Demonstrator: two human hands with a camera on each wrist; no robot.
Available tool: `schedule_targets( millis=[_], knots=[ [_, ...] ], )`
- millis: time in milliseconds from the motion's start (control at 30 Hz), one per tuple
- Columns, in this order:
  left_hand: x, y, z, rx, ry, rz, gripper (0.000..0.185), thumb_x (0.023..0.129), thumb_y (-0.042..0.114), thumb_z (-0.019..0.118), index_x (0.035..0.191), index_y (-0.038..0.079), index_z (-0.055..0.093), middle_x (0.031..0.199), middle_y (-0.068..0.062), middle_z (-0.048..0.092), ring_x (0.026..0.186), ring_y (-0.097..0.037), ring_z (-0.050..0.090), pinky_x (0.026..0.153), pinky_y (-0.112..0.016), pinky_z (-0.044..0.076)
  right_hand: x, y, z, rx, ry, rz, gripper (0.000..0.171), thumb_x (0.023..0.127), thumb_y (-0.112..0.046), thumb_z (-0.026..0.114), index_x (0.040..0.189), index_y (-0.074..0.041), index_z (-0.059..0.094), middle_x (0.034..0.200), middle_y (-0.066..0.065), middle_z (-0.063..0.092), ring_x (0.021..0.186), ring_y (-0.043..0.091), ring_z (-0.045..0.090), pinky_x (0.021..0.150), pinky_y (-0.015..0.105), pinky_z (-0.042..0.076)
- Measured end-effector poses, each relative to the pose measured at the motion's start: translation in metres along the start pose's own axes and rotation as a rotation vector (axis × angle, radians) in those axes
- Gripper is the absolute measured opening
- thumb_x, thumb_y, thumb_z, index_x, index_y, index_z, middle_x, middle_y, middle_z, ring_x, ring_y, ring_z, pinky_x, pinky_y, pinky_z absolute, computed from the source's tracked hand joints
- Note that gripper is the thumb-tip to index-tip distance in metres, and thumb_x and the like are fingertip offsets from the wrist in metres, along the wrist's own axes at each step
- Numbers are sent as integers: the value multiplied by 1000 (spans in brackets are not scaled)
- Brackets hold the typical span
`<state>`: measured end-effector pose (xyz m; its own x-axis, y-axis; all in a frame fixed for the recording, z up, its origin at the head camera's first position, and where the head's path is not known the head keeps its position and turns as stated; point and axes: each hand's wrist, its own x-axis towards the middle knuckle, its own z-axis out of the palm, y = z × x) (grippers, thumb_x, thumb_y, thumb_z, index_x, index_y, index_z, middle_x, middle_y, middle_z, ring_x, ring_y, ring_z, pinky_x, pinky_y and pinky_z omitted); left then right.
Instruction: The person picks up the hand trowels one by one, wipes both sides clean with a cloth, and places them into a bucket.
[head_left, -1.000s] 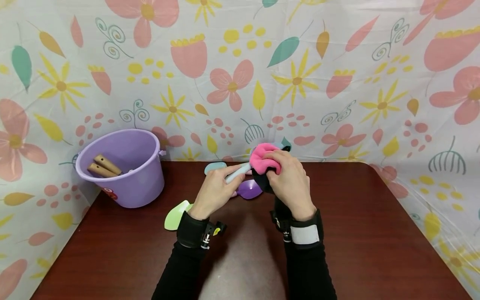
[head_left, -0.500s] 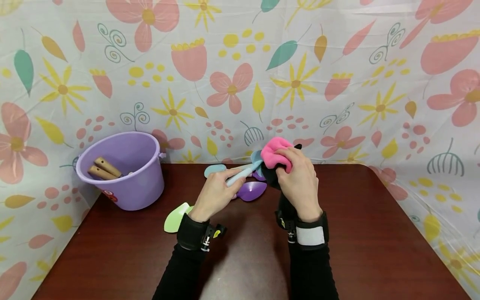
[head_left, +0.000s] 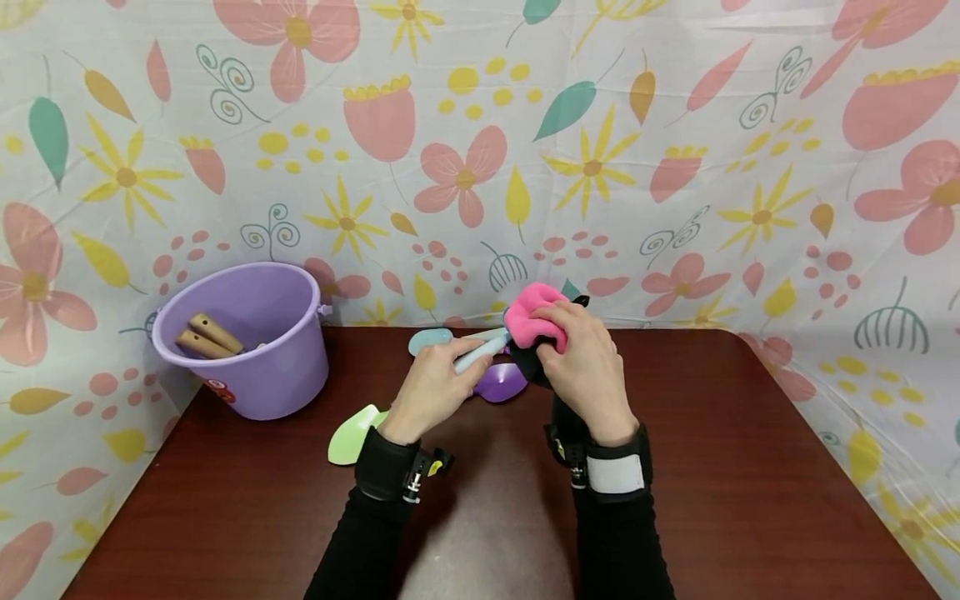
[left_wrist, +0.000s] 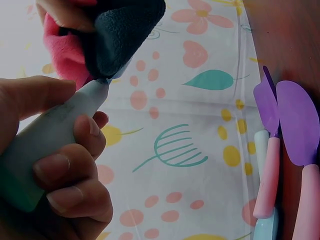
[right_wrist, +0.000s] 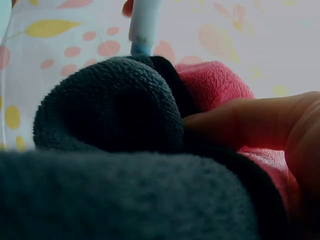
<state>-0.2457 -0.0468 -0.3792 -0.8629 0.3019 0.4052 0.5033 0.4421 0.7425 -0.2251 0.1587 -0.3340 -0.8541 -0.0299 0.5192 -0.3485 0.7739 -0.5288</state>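
Note:
A light blue utensil, its pale handle (head_left: 480,353) slanting up to the right, is gripped in my left hand (head_left: 435,387). Pinched and bunched in my right hand (head_left: 588,362) is a fluffy cloth, pink (head_left: 536,315) on one side and dark grey (right_wrist: 110,100) on the other. The cloth covers the utensil's head, so its shape is hidden. In the left wrist view, the left thumb and curled fingers wrap the handle (left_wrist: 55,135) just below the cloth. Behind the hands lies a purple spoon (head_left: 501,383) with a pink handle (left_wrist: 307,205).
On the left stands a lilac bucket (head_left: 281,371) with two wooden handles (head_left: 213,333) inside. A light green utensil (head_left: 352,435) lies by the left wrist. Another light blue utensil (head_left: 430,340) and a second purple one (left_wrist: 267,105) lie near the table's back edge, before a flowered cloth backdrop (head_left: 465,83).
The right hand and cloth shifted right and up along the utensil, baring part of its light blue head, then came back left and down over it. The left hand barely moved.

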Motion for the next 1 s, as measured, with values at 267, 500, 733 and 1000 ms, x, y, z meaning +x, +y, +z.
schedule_targets(
  millis=[267,500,733,1000],
  knots=[
    [-1,1,0,42,12,43,28,97,27,62,120,14,70,91,5,66,67,-5,58,59,-26,47,0,-12,8,1,-44,-41,36,81,-5,62,112,-20,72,129,1,59,108,30,57,63,48,50],
    [1,1,0,47,-6,20,30,97,27,62,123,14,69,89,6,63,62,-7,57,55,-27,47,3,-7,14,29,54,-64,35,79,-3,64,110,-17,73,126,4,61,108,34,56,73,51,50],
    [1,1,-1,66,-21,14,27,95,27,63,119,16,71,93,5,64,54,-9,50,50,-27,41,7,9,14,46,222,-24,37,78,-2,63,111,-16,74,124,4,62,108,35,56,80,55,47],
    [-1,2,-6,-111,-73,-51,33,97,27,62,126,12,65,85,-4,64,61,-9,65,56,-28,53,11,26,2,141,520,-20,36,79,1,60,110,-12,74,121,6,64,115,25,57,83,45,45]
  ],
)
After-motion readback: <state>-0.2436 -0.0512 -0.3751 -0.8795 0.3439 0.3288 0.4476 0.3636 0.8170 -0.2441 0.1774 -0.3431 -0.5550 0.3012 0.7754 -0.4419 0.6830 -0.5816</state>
